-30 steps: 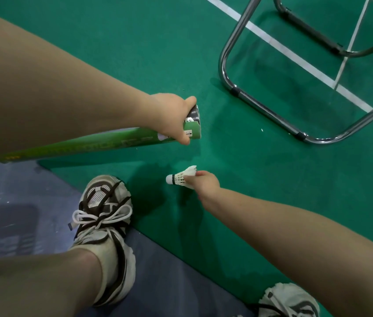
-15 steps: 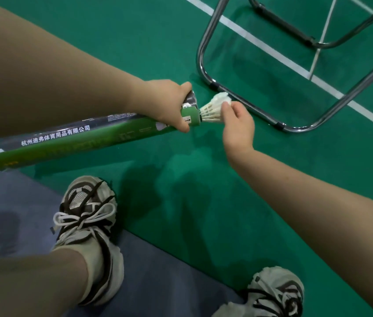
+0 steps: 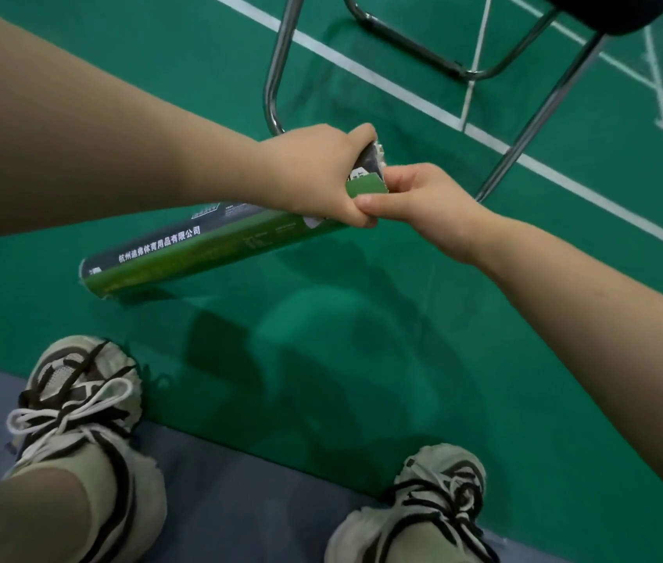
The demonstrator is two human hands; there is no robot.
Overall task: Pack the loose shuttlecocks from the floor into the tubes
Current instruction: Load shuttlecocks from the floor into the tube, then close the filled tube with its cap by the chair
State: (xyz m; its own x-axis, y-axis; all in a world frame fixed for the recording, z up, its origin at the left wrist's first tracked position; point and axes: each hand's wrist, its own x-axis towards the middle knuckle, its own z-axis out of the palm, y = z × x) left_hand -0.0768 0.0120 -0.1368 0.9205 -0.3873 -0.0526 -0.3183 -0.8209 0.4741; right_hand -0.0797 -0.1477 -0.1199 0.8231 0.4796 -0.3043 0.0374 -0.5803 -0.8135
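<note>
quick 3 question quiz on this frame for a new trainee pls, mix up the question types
1. True or false: the left hand grips the tube near its open end.
2. Where is the right hand? A at the tube's mouth; B around a racket; C inside a bag.
3. How many shoes are in view?
Key: 1 true; 2 A; 3 two.

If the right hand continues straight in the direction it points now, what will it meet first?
Most likely the open end of the green tube: the right hand is right against it. The left hand grips the tube just behind that end, so its fingers come next. Depth there is unclear.
</note>
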